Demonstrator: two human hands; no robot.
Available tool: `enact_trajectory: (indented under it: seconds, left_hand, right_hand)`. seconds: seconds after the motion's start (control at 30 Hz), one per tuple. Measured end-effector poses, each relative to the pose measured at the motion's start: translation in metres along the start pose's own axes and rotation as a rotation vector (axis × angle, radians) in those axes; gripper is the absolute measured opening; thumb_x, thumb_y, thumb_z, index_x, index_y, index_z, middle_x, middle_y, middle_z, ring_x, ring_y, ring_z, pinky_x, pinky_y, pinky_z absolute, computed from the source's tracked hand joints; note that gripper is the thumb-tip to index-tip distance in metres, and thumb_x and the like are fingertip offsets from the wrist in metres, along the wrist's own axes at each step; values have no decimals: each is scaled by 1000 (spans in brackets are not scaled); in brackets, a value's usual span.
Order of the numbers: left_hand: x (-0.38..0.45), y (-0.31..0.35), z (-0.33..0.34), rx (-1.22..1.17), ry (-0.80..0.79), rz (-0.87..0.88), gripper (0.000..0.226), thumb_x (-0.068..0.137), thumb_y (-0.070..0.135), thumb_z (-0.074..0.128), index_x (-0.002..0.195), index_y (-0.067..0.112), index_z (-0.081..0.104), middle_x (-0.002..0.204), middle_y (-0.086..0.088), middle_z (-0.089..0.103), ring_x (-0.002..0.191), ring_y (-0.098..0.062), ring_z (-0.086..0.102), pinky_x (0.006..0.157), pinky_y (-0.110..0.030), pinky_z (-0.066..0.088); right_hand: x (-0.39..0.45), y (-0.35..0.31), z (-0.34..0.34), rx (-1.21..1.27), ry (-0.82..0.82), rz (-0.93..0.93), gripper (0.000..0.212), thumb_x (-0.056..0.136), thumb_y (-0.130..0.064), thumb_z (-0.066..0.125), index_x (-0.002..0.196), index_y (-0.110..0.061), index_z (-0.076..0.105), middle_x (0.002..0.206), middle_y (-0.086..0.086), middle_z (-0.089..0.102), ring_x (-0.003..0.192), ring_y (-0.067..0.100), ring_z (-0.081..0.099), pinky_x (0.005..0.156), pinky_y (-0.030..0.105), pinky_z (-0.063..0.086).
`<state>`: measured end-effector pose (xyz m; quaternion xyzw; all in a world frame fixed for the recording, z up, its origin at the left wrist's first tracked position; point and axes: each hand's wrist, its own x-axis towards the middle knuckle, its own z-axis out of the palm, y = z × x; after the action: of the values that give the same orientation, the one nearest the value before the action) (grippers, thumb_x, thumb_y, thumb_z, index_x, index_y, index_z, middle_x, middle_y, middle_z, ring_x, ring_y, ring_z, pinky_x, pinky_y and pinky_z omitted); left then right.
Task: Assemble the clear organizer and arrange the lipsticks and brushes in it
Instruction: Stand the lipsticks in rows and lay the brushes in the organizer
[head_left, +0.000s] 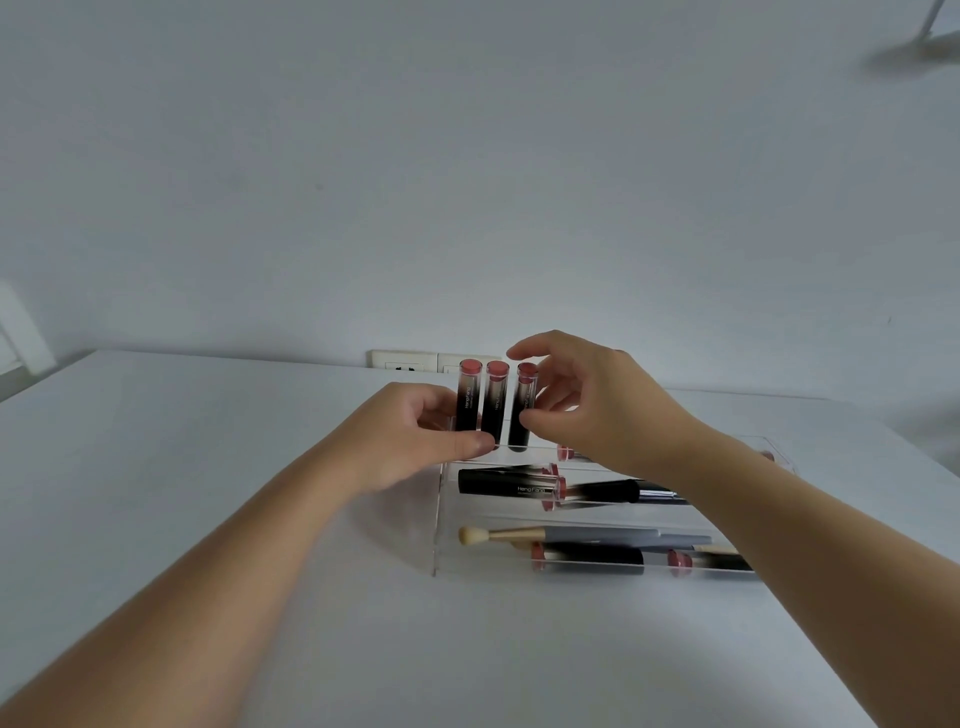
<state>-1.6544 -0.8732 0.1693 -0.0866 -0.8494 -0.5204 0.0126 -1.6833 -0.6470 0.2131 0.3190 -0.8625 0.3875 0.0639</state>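
A clear stepped organizer (441, 530) stands on the white table (208, 467). Three black lipsticks with pink tops stand upright in its back row: left lipstick (468, 395), middle lipstick (494, 402), right lipstick (523, 402). My left hand (415, 436) grips the organizer's back left corner beside the left lipstick, thumb on its front edge. My right hand (587, 405) pinches the right lipstick between thumb and fingers. Several more lipsticks (506, 483) lie flat in the middle and front tiers. A brush (519, 534) with a pale tip lies in the front tier.
A white wall socket plate (405, 361) sits behind the table's back edge. The wall rises directly behind the organizer. Bare tabletop stretches to the left and toward me. A blurred white object (924, 31) shows at the top right.
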Motion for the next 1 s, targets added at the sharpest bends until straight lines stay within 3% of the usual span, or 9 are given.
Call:
enact_trajectory:
  seconds: [0.17, 0.37, 1.0]
  left_hand:
    - [0, 0, 0, -1, -1, 4, 41, 56, 59, 81, 94, 45, 76, 93, 9, 79, 93, -10, 75, 100, -42, 54]
    - [0, 0, 0, -4, -8, 7, 42, 56, 60, 81, 95, 45, 76, 93, 10, 79, 92, -9, 75, 100, -40, 54]
    - [0, 0, -1, 0, -8, 9, 40, 58, 59, 81, 95, 44, 76, 93, 11, 79, 91, -7, 75, 98, -36, 54]
  right_hand:
    - [0, 0, 3, 3, -11, -5, 54, 81, -9, 73, 123, -39, 58, 87, -10, 72, 78, 9, 71, 61, 30, 61]
    - [-1, 2, 3, -23, -18, -17, 60, 80, -8, 72, 129, -40, 56, 89, -10, 72, 82, 6, 71, 84, 30, 58]
    - [0, 2, 5, -37, -25, -36, 63, 79, -11, 74, 131, -40, 55, 90, -11, 72, 87, 4, 70, 90, 32, 57]
